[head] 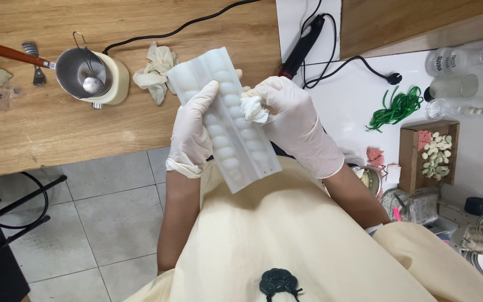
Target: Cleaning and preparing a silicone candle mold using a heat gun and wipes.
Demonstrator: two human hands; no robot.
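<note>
Above the person's lap, just off the near edge of the wooden bench [57,128], a long white silicone mould [225,120] with a row of rounded cavities is held tilted, its far end toward the bench and its near end toward the cream apron [286,240]. Left hand [192,131], in a white glove, is closed around the mould's left side, thumb lying across its face. Right hand [294,120], also gloved, is pinched on a small crumpled white wipe [254,109] pressed against the mould's right edge; the two hands sit close together with the mould between them.

On the bench behind the mould lies a crumpled cream cloth [155,72], just beside a small cream-coloured heater carrying a metal pot [82,70] with a wooden handle; a ball-ended metal tool stands in the pot. A black cable [185,25] runs from the heater across the wood. Further left lie a small metal scraper [36,64] and bits of wax.

To the right, a white surface holds a black heat tool [303,45] with its looping cord, a tangle of green strands [395,109], clear bottles, and a cardboard tray [412,159] of pale, green and pink pieces. Grey floor tiles [102,218] show below the bench, well clear of the hands.
</note>
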